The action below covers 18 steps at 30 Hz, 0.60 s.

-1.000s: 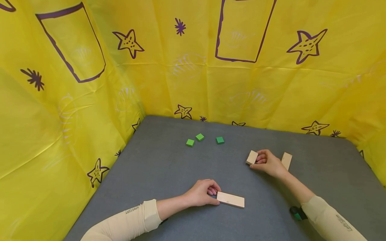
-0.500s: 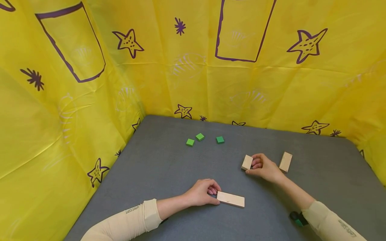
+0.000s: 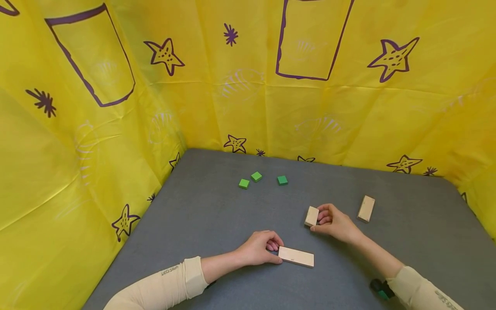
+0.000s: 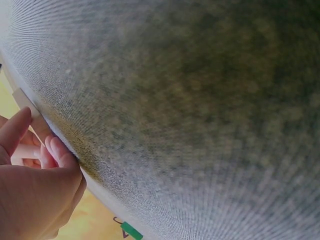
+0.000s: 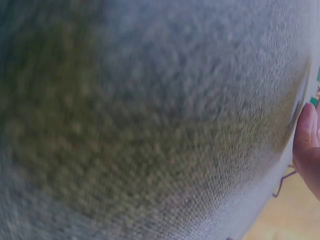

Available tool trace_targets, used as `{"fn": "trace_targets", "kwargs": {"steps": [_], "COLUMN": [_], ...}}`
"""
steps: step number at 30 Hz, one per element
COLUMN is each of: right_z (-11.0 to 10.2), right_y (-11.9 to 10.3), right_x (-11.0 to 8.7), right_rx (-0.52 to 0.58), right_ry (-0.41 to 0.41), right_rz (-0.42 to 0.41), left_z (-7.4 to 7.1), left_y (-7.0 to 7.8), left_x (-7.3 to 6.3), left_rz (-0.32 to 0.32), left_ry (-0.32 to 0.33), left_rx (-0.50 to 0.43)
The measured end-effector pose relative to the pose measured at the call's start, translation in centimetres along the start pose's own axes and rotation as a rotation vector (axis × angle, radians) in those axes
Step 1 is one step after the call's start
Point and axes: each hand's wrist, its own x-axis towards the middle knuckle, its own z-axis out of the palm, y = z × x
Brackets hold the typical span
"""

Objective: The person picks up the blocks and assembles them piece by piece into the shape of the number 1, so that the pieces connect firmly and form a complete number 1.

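Note:
In the head view my left hand holds the left end of a long, flat wooden block lying on the grey table. Its thumb is at the near corner and its fingers are curled at the far one. The left wrist view shows the same block between thumb and fingers. Farther right, my right hand grips a second wooden block by its right side, thumb nearest me. Only part of the right hand shows in the right wrist view, and its block cannot be made out there.
A third wooden block lies right of my right hand. Toward the back are two light green square blocks and a darker green one. Yellow cloth with purple drawings hangs along the table's back and left edges.
My right hand has moved left and toward me with its wooden block, away from the third block, which now shows whole. The left hand and its block have stayed put.

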Motion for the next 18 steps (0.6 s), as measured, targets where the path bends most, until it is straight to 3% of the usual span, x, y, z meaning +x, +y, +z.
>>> {"fn": "trace_targets", "kwargs": {"steps": [18], "right_z": [1.7], "right_y": [-1.2], "right_x": [-0.8], "right_rx": [0.024], "right_ry": [-0.059], "right_rz": [-0.028], "left_z": [0.0], "left_y": [0.1], "left_x": [0.0], "left_rz": [-0.018], "left_ry": [-0.002], "left_rx": [0.003]}}
